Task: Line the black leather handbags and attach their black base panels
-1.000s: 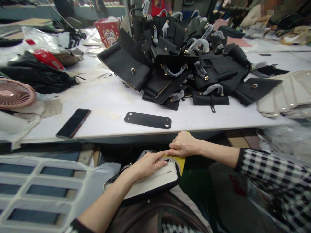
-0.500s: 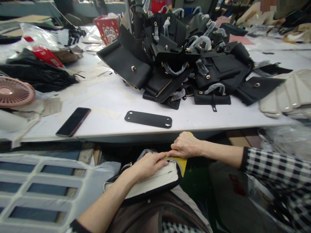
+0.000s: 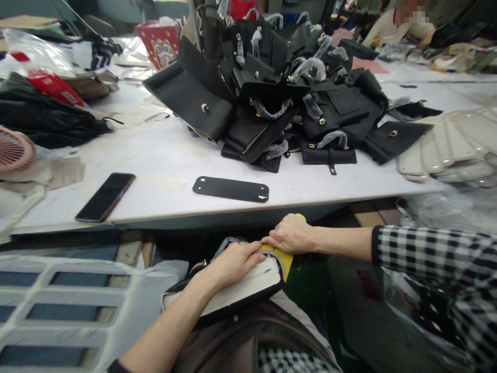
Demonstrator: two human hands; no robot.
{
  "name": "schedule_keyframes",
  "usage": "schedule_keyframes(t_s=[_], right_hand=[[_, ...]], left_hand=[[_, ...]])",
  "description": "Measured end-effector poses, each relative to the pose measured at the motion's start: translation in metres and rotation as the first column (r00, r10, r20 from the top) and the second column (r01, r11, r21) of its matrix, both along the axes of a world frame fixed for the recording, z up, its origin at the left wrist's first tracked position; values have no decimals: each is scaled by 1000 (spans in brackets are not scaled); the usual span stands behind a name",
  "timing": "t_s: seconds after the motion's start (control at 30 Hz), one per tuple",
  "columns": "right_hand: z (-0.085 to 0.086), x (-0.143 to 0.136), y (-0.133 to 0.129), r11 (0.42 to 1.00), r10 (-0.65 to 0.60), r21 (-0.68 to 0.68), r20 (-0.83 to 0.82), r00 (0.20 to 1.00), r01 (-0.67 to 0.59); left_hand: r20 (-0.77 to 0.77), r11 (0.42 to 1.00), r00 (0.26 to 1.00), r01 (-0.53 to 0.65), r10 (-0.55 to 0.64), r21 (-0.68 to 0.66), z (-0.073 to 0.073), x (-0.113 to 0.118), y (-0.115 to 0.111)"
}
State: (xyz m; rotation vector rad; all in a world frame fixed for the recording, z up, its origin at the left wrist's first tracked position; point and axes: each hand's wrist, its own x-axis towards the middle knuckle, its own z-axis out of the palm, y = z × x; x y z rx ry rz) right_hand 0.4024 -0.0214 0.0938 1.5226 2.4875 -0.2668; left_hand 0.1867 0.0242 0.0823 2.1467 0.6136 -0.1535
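Note:
A black bag with a cream panel [image 3: 248, 286] lies across my lap below the table's front edge. My left hand [image 3: 235, 261] rests on its upper side, fingers spread flat over the cream panel and thumb toward the right. My right hand [image 3: 289, 234] is closed around a flat yellow piece [image 3: 286, 263] at the bag's right end. This yellow piece lies along the bag's curved corner, and part of it is hidden under my fingers. The fingertips of both hands nearly meet at the bag's top edge.
On the white table [image 3: 163, 199] are a phone [image 3: 105, 197], a black strip [image 3: 230, 189] and a pile of black bags [image 3: 267, 88]. Cream panels [image 3: 446, 147] lie right, a pink fan [image 3: 14, 150] left. A white slotted frame [image 3: 77, 305] is lower left. A person [image 3: 399, 28] sits far back.
The view has shifted slightly, so table objects appear further left. Both hands stay at the bag with the yellow piece, almost unchanged relative to it.

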Motion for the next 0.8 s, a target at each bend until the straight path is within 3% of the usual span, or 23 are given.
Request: schedule_keyframes(t_s=[0.2,0.57,0.7,0.8], right_hand=[[6,-5,-6,998,-56,-18,68,996,58],[-1,-23,-29,972,-233,-43,-14,972,232],[-2,-27,-39,919,-365,-198,-101,925,341],[-6,-28,-35,858,-479,-296,-168,862,419]], left_hand=[[-6,1000,1000,-6,6,28,1,-2,-4],[-18,999,1000,-16,16,34,-2,-2,-8],[-21,1000,1000,-22,22,2,-22,-7,-3],[-43,984,996,-67,74,164,-40,33,-2]])
